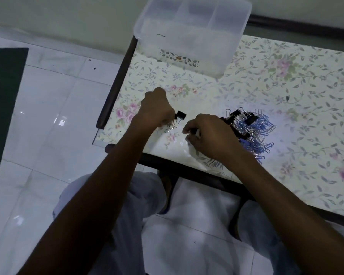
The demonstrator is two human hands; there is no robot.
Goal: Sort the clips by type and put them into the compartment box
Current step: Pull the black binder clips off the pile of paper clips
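A binder clip (pixel 180 115) is pinched by the left fingers (pixel 168 121); right fingers (pixel 189 129) are curled, contents hidden. The box (pixel 191 32) at 12 o'clock looks unfilled.

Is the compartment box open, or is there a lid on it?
Open. The compartment box has no lid; its inner dividers show from above. Whether any clips lie inside, I cannot tell.

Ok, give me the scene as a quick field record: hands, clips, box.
left hand: grips a black binder clip by its wire handles
right hand: fingers curled at the near edge of the clip pile; what it holds is hidden
pile: black binder clips mixed with blue and silver paper clips
compartment box: translucent, at the table far edge, contents unclear
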